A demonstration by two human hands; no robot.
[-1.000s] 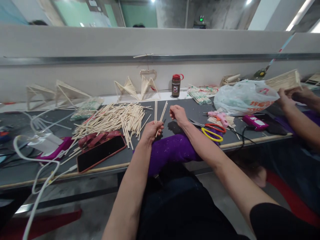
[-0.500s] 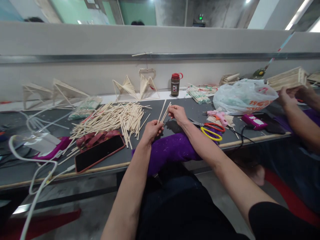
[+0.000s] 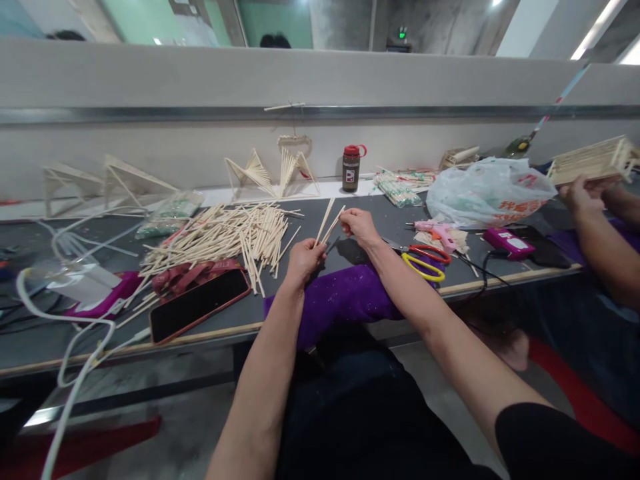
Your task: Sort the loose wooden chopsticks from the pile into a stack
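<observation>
Thin pale wooden sticks (image 3: 327,223), round and straight, fan upward from the left hand (image 3: 301,261), whose fingers clench their lower ends above the dark grey tabletop (image 3: 210,327). The right hand (image 3: 361,227) pinches what looks like one stick's upper tip. A loose heap of similar sticks (image 3: 220,237) lies just left, beside a glossy red-cased phone (image 3: 200,305) and crumpled purple cloth (image 3: 345,300).

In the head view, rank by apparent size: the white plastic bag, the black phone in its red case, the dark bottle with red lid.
1. White plastic bag
2. Black phone in red case, nearer the camera
3. Dark bottle with red lid
</observation>
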